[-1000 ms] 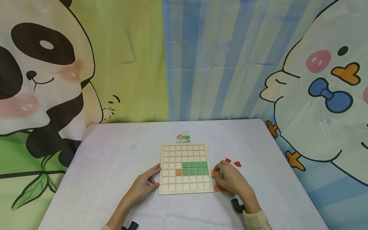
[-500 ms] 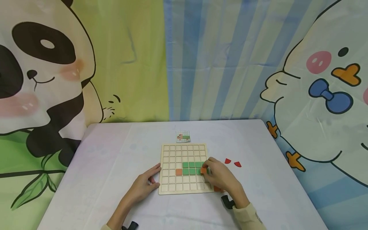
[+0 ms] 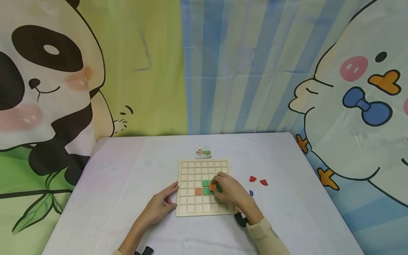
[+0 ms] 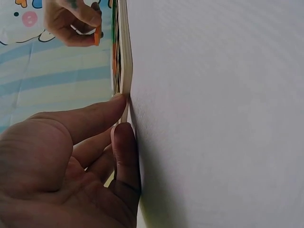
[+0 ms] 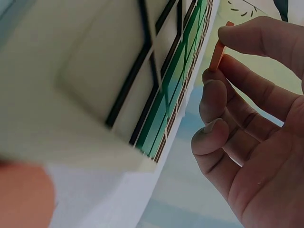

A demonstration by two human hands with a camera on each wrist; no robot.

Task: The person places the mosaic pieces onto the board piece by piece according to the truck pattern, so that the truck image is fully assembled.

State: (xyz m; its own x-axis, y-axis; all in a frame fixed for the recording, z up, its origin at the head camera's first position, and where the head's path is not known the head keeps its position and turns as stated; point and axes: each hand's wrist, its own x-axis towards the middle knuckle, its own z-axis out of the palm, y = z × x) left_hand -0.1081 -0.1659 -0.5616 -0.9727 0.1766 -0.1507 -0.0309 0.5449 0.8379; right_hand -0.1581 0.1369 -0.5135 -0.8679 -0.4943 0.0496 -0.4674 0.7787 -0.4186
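A wooden grid board lies on the table, with green square tiles in two rows and one orange square tile to their left. My right hand pinches another orange square tile between thumb and fingertip, held above the green tiles; it covers several of them in the head view. My left hand rests at the board's left side, thumb and fingertips touching its edge.
Behind the board lies a small picture card with a coloured grid pattern. Two red pieces and a small blue piece lie to the right. More orange pieces are mostly hidden under the right wrist.
My right hand has picked up an orange tile from beside the board and carried it left over the green tiles. The blue piece has come into sight. My left hand has stayed put.
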